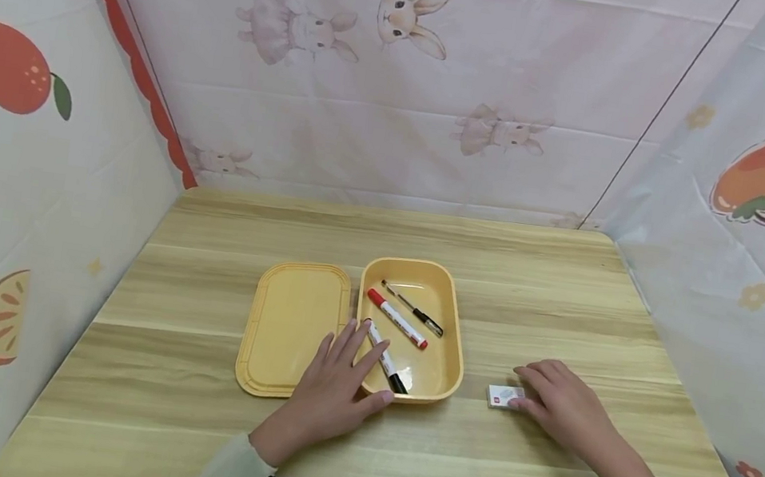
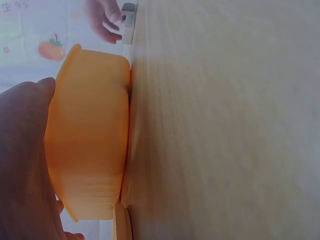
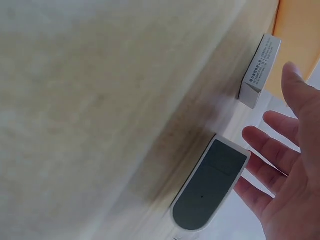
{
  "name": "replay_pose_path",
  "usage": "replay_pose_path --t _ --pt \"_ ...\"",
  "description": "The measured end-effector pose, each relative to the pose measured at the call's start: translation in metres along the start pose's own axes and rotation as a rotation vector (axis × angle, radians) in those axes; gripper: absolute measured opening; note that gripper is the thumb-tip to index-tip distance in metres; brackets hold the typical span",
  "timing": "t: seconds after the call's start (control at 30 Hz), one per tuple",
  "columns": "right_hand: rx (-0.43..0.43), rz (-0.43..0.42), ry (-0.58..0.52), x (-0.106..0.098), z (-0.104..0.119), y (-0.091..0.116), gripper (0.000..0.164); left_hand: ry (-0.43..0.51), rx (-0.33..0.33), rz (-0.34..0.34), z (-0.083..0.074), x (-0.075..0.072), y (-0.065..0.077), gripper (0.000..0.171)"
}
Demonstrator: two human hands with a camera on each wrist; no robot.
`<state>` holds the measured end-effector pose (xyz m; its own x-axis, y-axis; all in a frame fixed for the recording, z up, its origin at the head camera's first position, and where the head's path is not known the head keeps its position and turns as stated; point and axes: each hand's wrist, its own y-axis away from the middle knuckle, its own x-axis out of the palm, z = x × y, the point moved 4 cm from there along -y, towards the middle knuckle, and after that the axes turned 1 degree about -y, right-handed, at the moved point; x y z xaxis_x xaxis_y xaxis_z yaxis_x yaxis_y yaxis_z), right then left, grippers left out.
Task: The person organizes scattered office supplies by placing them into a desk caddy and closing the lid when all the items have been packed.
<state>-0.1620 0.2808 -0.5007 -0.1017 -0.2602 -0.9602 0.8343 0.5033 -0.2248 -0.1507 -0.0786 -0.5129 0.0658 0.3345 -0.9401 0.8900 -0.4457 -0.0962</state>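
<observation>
My left hand (image 1: 330,399) lies over the near left corner of a yellow plastic box (image 1: 436,370), fingers spread and reaching over the rim. Inside the box are a black-capped marker (image 1: 396,380), partly beneath those fingers, a red marker (image 1: 398,320) and a black pen (image 1: 427,322). To the right, my right hand (image 1: 566,408) hovers by a small white printed carton (image 1: 498,396), fingers loosely bent and apart. Close under this hand, the right wrist view shows a white-edged dark grey object (image 3: 210,185) with one rounded end; the hand hides it in the head view.
A flat yellow lid (image 1: 291,323) lies against the box's left side on the wood-grain table (image 1: 535,291). Printed cloth walls (image 1: 338,136) stand behind and on both sides of the table.
</observation>
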Motion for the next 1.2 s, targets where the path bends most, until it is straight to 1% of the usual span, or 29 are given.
replay_pose_path --t 0.23,0.33,0.57,0.97,1.2 --pt "-0.042 -0.033 0.02 0.0013 0.0004 0.0064 0.051 0.0 -0.001 -0.006 0.0 0.0011 0.0 0.081" --pt "-0.052 -0.038 0.019 0.002 0.0008 0.0071 0.047 -0.001 -0.004 -0.009 0.0001 0.0011 0.0001 0.081" --pt "-0.103 -0.079 0.011 0.0026 0.0025 0.0072 0.035 -0.007 -0.009 -0.01 0.0004 0.0011 0.0 0.082" --pt "-0.114 -0.076 0.018 0.0019 0.006 0.0081 0.032 0.002 -0.011 0.0 -0.0004 0.0005 0.0004 0.081" --pt "-0.101 -0.08 0.019 -0.0003 0.0055 0.0067 0.03 0.002 -0.01 0.004 -0.0008 -0.0006 0.0001 0.081"
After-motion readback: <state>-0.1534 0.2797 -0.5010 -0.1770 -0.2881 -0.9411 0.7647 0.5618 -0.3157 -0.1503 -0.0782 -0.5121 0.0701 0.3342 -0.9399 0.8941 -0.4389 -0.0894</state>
